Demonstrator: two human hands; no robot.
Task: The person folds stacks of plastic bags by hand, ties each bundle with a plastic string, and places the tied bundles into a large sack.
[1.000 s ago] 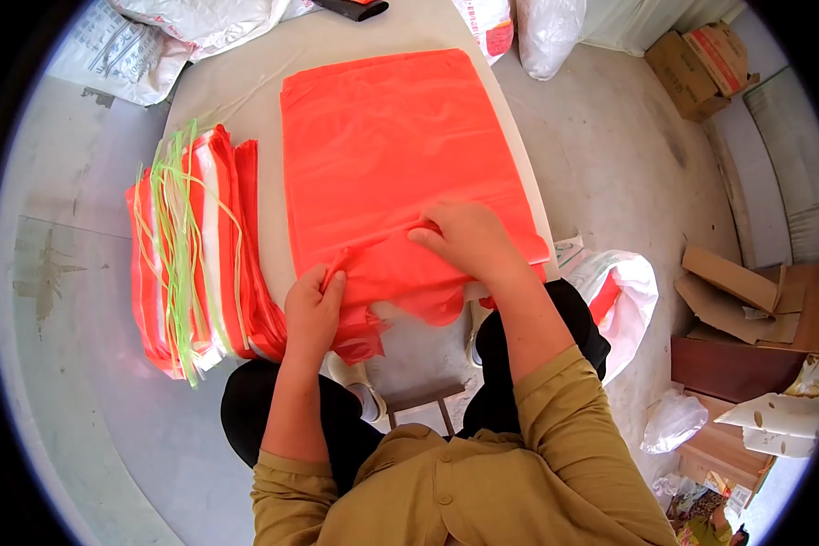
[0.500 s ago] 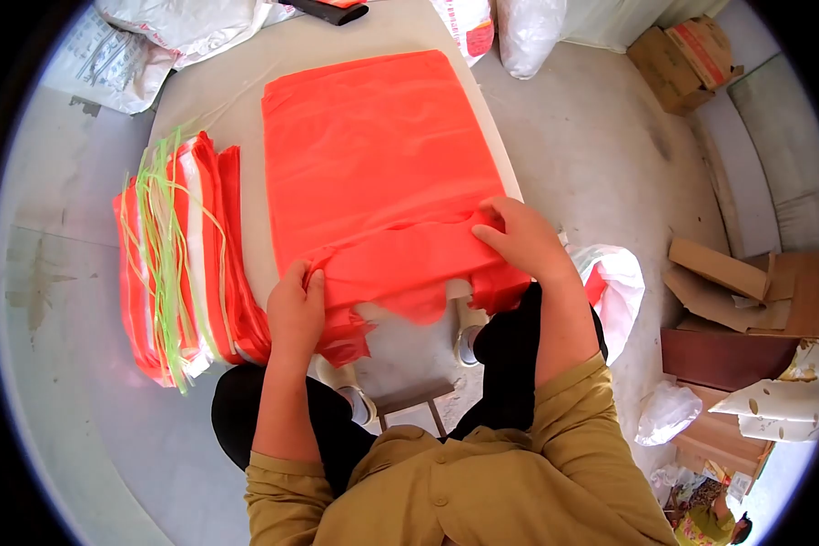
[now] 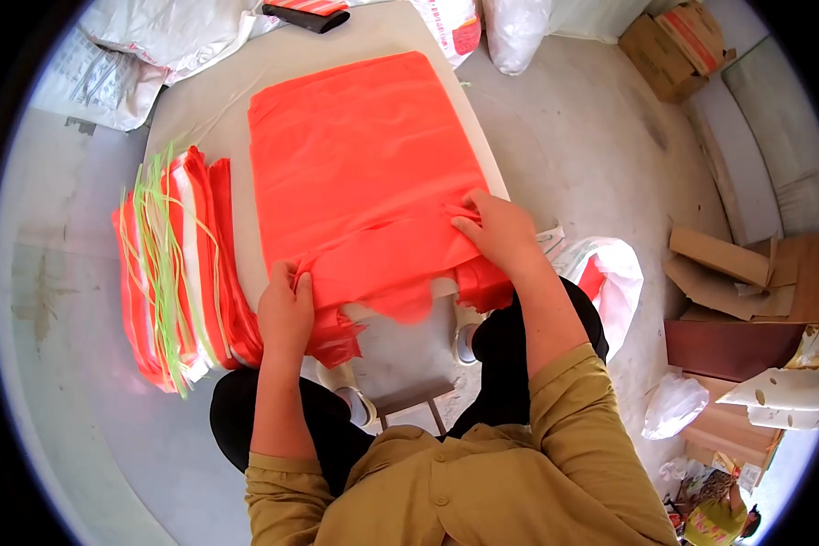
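A flat stack of red plastic sheets or bags (image 3: 359, 146) lies on the table before me, its near end hanging over the edge with ragged, cut-out parts. My left hand (image 3: 285, 309) pinches the upper layer at the near left corner. At the right side, my right hand (image 3: 500, 227) grips a fold of the same layer between thumb and fingers. The layer is gathered in a crease between both hands. Left of the stack is a folded red-and-white bundle (image 3: 191, 273) with green ties (image 3: 162, 264) draped over it.
White sacks (image 3: 173, 41) lie at the back left, near a black-and-red roll (image 3: 309, 14). An open white sack (image 3: 614, 291) stands right of my knee. Cardboard boxes (image 3: 673, 55) are at the far right, and a person (image 3: 714, 519) is at the lower right.
My right hand has moved right along the layer, then slightly back left. My left hand keeps its pinch near the left corner. The view has shifted, moving the table leftward.
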